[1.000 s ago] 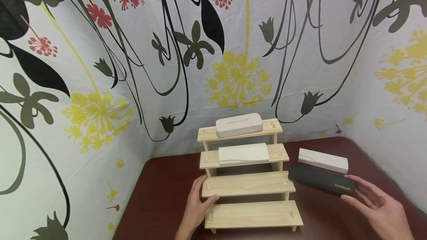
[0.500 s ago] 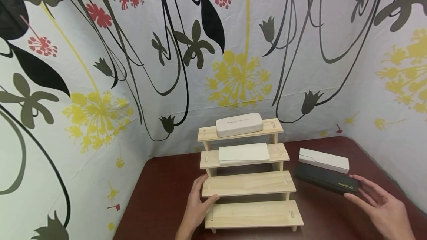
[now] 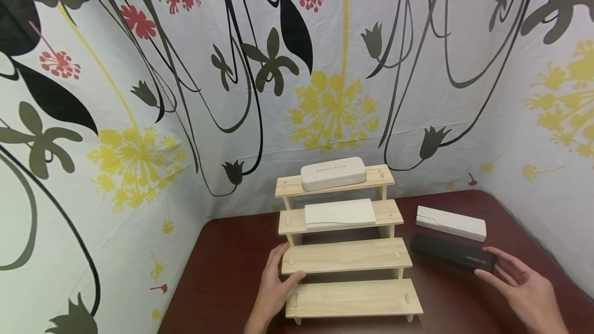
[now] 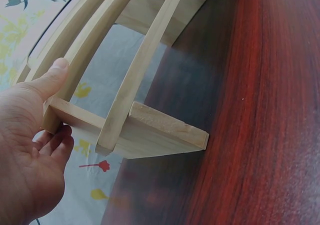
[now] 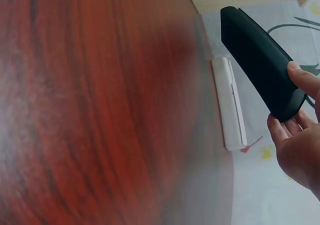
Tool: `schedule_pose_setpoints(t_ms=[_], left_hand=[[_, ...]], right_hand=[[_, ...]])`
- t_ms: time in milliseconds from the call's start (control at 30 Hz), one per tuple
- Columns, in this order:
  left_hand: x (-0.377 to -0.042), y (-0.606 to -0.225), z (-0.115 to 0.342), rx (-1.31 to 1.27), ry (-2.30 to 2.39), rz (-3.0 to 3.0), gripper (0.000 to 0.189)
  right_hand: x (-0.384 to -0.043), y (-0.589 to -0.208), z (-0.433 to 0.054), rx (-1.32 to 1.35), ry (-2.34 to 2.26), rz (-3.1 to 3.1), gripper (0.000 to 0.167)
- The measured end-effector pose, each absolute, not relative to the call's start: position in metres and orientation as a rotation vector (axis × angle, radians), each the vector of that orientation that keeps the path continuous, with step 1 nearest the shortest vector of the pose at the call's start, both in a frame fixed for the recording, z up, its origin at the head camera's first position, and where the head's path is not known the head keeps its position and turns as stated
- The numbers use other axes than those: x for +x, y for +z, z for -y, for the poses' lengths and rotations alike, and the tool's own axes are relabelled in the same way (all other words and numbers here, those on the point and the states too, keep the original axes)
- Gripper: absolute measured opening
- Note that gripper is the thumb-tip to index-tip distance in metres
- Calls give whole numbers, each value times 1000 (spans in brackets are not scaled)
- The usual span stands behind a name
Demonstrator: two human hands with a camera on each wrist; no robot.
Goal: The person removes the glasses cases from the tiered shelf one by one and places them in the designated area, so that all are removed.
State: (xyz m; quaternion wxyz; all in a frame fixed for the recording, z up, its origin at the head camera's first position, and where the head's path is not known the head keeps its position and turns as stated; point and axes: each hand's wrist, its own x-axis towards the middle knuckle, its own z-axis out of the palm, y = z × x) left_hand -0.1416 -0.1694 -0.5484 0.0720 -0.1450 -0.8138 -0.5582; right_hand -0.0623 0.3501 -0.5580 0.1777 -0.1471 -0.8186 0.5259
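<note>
My right hand point(image 3: 529, 285) pinches the right end of a black glasses case point(image 3: 450, 252) between thumb and fingers. In the right wrist view the case point(image 5: 260, 65) is held up at a slant, over the table. My left hand point(image 3: 274, 285) grips the left end of a four-step wooden display stand point(image 3: 345, 256), at the second step from the bottom. Its thumb point(image 4: 59, 70) lies against the wood in the left wrist view, with the fingers curled around the end. A white rounded glasses case point(image 3: 333, 174) sits on the top step, and a flat white case point(image 3: 340, 214) on the step below.
A slim white case point(image 3: 450, 223) lies on the dark red table point(image 3: 223, 272) behind the black case, to the right of the stand. Patterned fabric walls point(image 3: 232, 92) enclose the table's back and sides.
The black glasses case first shifted right, away from the stand, then tilted slightly so that its gold lettering is fainter now. My left hand keeps its hold on the stand.
</note>
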Motion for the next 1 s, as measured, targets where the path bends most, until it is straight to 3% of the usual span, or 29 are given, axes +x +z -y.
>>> schedule_pose_setpoints(t_ms=[400, 700, 1000], left_hand=[[-140, -546, 170, -437, -1651, 2468, 76], [-141, -546, 169, -432, -1632, 2470, 77], [-140, -546, 169, -436, -1640, 2474, 77]], right_hand=[[-74, -574, -356, -408, 1487, 2347, 72], [-77, -581, -364, -334, 1432, 2395, 66], [-83, -580, -371, -355, 1277, 2560, 80]])
